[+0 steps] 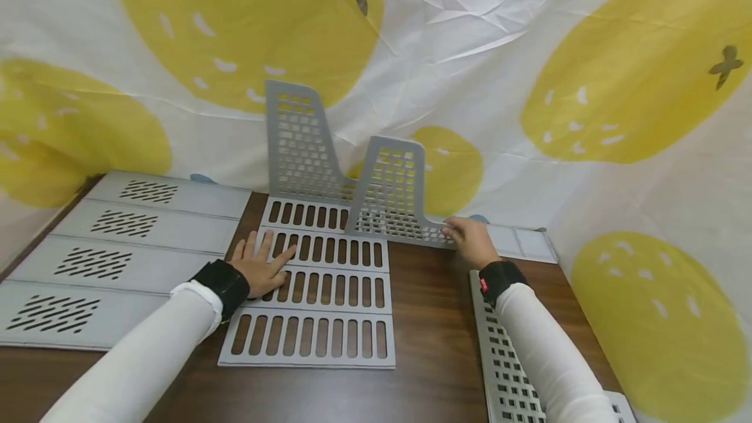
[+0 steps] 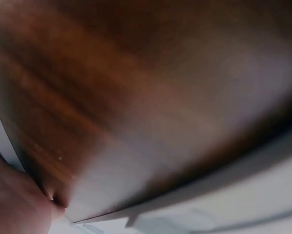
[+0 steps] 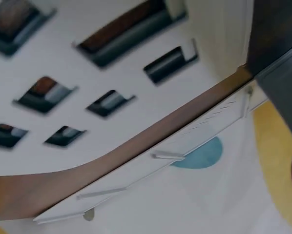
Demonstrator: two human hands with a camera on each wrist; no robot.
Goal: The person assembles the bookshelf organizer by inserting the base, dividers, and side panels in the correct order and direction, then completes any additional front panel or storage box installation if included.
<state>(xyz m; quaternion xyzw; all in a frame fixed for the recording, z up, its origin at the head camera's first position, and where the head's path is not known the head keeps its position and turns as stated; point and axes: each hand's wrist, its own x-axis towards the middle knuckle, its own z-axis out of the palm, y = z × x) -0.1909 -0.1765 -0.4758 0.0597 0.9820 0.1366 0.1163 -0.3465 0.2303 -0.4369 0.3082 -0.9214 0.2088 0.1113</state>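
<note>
Four grey vented panels (image 1: 111, 240) lie side by side on the left of the wooden table (image 1: 435, 318), lemon-print cloth (image 1: 587, 83) hanging behind.

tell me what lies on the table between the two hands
In the head view, the slotted grey base panel and bare brown table lie between left hand and right hand.

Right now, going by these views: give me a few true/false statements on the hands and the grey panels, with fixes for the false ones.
1. The left hand lies flat on the slotted base panel. True.
2. The right hand holds the low end of an upright perforated panel. True.
3. Only one perforated panel stands upright. False: a taller upright panel stands behind it.
4. The four grey slats lie to the right of the base. False: they lie to its left.
5. The table is dark wood. True.
</note>
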